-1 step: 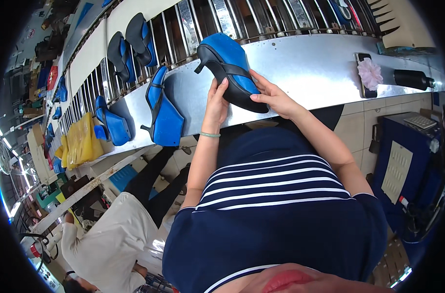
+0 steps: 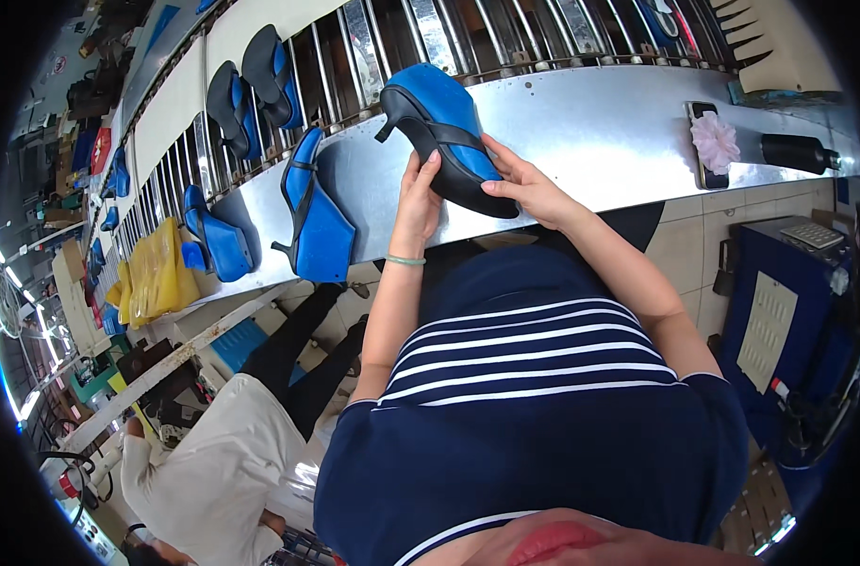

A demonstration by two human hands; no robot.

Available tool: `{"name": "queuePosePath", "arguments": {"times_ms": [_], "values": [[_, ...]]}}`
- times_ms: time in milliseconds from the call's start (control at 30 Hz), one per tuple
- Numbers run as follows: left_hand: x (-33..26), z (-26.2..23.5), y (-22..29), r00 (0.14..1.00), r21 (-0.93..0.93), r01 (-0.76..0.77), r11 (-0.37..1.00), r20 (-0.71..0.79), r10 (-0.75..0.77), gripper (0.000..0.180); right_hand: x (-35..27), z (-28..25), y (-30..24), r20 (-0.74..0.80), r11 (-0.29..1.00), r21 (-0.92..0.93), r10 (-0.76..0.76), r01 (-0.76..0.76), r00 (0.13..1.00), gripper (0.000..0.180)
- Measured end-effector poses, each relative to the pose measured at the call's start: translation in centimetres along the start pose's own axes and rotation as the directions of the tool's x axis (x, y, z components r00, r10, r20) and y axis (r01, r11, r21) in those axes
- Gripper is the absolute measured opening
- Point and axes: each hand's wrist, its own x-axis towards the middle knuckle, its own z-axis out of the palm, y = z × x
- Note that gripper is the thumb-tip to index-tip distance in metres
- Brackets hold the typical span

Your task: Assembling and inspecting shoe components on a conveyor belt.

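A blue high-heeled shoe (image 2: 444,123) with a black sole is held sole-down over the metal bench (image 2: 590,132), heel pointing left. My left hand (image 2: 418,203) grips its near side by the sole. My right hand (image 2: 524,184) holds the toe end from the right. Another blue heeled shoe (image 2: 317,222) lies on the bench to the left. A third blue shoe (image 2: 218,241) lies further left.
Two dark shoes (image 2: 251,85) ride on the roller conveyor (image 2: 449,38) behind the bench. A phone with a pink flower (image 2: 713,141) and a black bottle (image 2: 798,151) rest on the bench at right. Yellow material (image 2: 157,274) lies at left. A person in white (image 2: 213,472) sits at lower left.
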Motion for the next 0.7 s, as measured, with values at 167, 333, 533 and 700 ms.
{"name": "queuePosePath", "arguments": {"times_ms": [167, 333, 533, 700], "values": [[0.0, -0.1, 0.1, 1.0, -0.046, 0.015, 0.999, 0.019, -0.014, 0.053, 0.7, 0.8, -0.2, -0.102, 0.996, -0.087, 0.015, -0.024, 0.995, 0.083], [-0.1, 0.0, 0.3, 1.0, -0.044, 0.02, 0.999, 0.016, -0.019, 0.046, 1.9, 1.9, 0.1, -0.218, 0.959, -0.282, -0.09, 0.025, 0.972, 0.085], [0.6, -0.2, 0.3, 0.999, 0.014, 0.003, 1.0, 0.045, -0.003, 0.042, 5.9, -0.1, 0.9, -0.264, 0.971, -0.238, -0.035, -0.03, 0.964, 0.09], [1.4, -1.8, 0.6, 0.992, -0.019, 0.068, 0.998, 0.106, -0.066, 0.048, 3.1, -0.7, -2.0, -0.139, 0.972, -0.012, 0.233, -0.237, 0.963, 0.076]]}}
